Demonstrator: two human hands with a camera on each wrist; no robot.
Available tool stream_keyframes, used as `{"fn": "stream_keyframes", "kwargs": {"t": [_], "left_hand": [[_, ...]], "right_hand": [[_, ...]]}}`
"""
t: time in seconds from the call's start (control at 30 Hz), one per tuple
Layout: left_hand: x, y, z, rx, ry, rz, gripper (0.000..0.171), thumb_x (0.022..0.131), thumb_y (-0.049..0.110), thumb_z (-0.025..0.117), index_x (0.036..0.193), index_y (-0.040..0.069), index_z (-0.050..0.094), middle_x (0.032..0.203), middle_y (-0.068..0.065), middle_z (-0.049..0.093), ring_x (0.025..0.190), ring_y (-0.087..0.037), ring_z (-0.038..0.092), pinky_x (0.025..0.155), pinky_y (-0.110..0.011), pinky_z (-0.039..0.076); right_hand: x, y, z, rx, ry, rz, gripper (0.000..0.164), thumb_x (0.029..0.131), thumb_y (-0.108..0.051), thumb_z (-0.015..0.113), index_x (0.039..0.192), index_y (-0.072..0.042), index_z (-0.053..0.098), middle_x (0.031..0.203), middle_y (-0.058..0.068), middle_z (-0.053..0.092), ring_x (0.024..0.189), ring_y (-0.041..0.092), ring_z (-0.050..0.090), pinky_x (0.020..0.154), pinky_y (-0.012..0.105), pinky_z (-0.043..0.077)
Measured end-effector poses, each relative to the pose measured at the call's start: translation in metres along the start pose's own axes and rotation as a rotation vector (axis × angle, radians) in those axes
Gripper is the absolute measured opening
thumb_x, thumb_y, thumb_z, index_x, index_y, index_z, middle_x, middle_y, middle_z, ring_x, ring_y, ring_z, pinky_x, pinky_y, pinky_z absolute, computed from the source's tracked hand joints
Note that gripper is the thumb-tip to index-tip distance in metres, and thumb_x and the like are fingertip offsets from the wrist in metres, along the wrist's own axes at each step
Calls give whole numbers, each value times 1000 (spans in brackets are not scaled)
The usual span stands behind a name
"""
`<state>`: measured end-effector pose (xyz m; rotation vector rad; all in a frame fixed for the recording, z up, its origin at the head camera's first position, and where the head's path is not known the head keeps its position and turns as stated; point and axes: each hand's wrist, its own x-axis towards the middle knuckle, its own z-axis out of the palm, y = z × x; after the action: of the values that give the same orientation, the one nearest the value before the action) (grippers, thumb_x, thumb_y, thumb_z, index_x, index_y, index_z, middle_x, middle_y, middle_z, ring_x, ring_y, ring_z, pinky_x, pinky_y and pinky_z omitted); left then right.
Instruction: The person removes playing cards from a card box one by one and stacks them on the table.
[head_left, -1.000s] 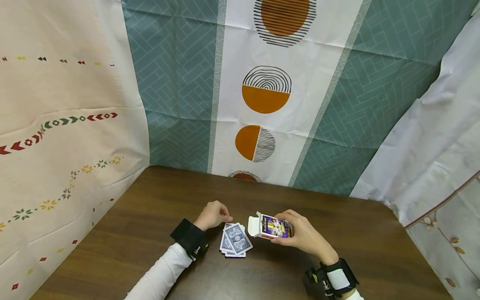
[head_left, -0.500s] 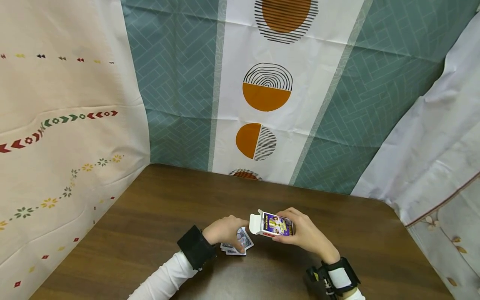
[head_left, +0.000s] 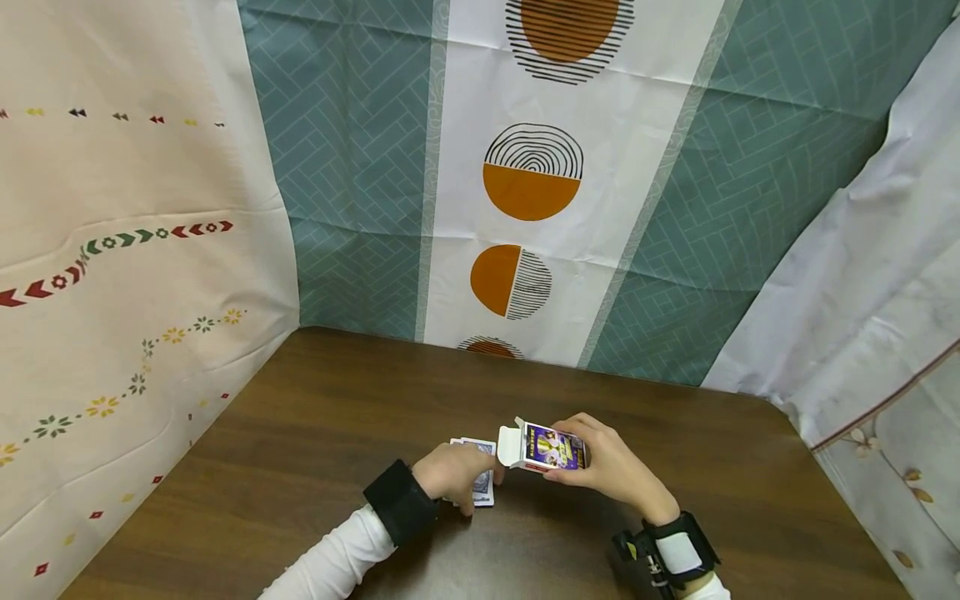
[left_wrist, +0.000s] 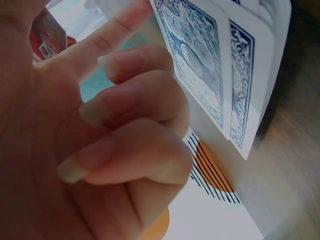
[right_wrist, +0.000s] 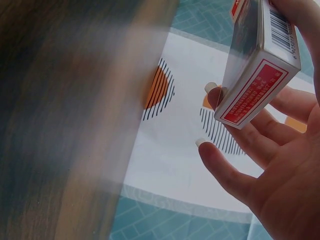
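Observation:
My left hand (head_left: 455,473) reaches over a small pile of blue-backed playing cards (head_left: 483,490) on the table, with thumb and index finger at its edges. In the left wrist view, the index finger (left_wrist: 117,32) meets the edge of the cards (left_wrist: 200,60), which overlap unevenly; the other fingers curl into the palm, and the thumb is out of sight. My right hand (head_left: 611,468) grips an upright-tilted card box (head_left: 553,448), purple and white, its white flap hanging toward the cards. In the right wrist view, the box (right_wrist: 257,90) shows its red end panel and barcode.
A brown wooden table (head_left: 360,383) lies beneath both hands. Behind it hangs a teal and white curtain (head_left: 360,192) with orange circles; pale cloths (head_left: 135,250) hang at the sides. Black straps with cameras (head_left: 401,502) circle both wrists.
My left hand has come from the far left side of the cards to over them. The pile has turned and looks less fanned out. The right hand and box stay nearly still.

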<state>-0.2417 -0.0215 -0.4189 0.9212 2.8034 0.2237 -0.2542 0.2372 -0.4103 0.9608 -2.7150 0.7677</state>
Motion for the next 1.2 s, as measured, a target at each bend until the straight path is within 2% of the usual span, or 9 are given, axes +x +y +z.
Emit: {"fn": "stream_keyframes", "kwargs": {"t": [0.17, 0.3, 0.4, 0.47, 0.57, 0.67, 0.8, 1.03, 1.2], "left_hand": [[2, -1, 2, -10, 31, 34, 32, 62, 15, 89, 85, 23, 68, 79, 6, 61, 69, -7, 50, 59, -25, 41], [0, -8, -3, -114, 33, 73, 18, 70, 14, 82, 82, 20, 69, 77, 7, 60, 66, -5, 47, 58, -22, 39], [-3, -13, -15, -282, 83, 98, 5, 80, 11, 73, 82, 15, 70, 68, 8, 54, 60, -4, 43, 53, -20, 35], [-6, -12, -23, -437, 151, 96, 6, 87, 9, 66, 83, 12, 70, 64, 7, 48, 56, -4, 40, 50, -19, 32], [-7, -4, -32, -636, 253, 72, 9, 90, 8, 62, 87, 7, 70, 60, 6, 40, 53, -6, 36, 49, -20, 28], [-5, 4, -32, -737, 304, 5, 10, 88, 10, 64, 88, 4, 72, 58, 5, 39, 51, -7, 35, 48, -20, 27], [-1, 8, -27, -782, 300, -43, 15, 89, 14, 66, 84, 1, 72, 57, 5, 44, 51, -7, 38, 48, -20, 28], [2, 7, -23, -889, 241, -99, 21, 90, 19, 67, 78, 2, 68, 59, 4, 44, 53, -10, 38, 49, -22, 28], [3, 4, -24, -947, 193, -125, 21, 89, 18, 68, 79, 0, 69, 69, 0, 52, 61, -12, 44, 52, -24, 32]], "right_hand": [[0, 0, 0, 9, -2, -9, 57, 75, -48, 80, 115, -10, 64, 106, -2, 60, 84, 6, 53, 68, 19, 48], [0, -1, 0, 14, -1, -17, 57, 75, -49, 79, 115, -11, 64, 105, -3, 60, 83, 5, 53, 68, 19, 48], [0, -1, 0, 11, 3, -20, 58, 75, -50, 79, 115, -11, 64, 106, -2, 60, 84, 6, 53, 69, 19, 48], [0, -2, 1, 9, 6, -26, 57, 74, -49, 79, 115, -11, 64, 106, -2, 60, 84, 6, 54, 69, 20, 49], [-1, -4, 1, 3, 13, -41, 56, 74, -46, 81, 114, -11, 64, 106, -3, 60, 84, 5, 54, 69, 19, 49], [0, -6, 1, -1, 26, -65, 56, 74, -47, 81, 115, -12, 64, 106, -5, 59, 84, 4, 54, 67, 18, 49], [1, -10, 2, -2, 50, -92, 57, 73, -47, 81, 114, -13, 64, 107, -6, 59, 84, 3, 54, 68, 18, 49], [2, -18, 1, 13, 79, -132, 56, 71, -43, 83, 114, -13, 64, 109, -5, 60, 86, 3, 55, 68, 18, 49], [2, -20, 1, 9, 81, -141, 56, 71, -43, 84, 114, -12, 64, 108, -4, 60, 87, 4, 55, 68, 18, 50]]}}
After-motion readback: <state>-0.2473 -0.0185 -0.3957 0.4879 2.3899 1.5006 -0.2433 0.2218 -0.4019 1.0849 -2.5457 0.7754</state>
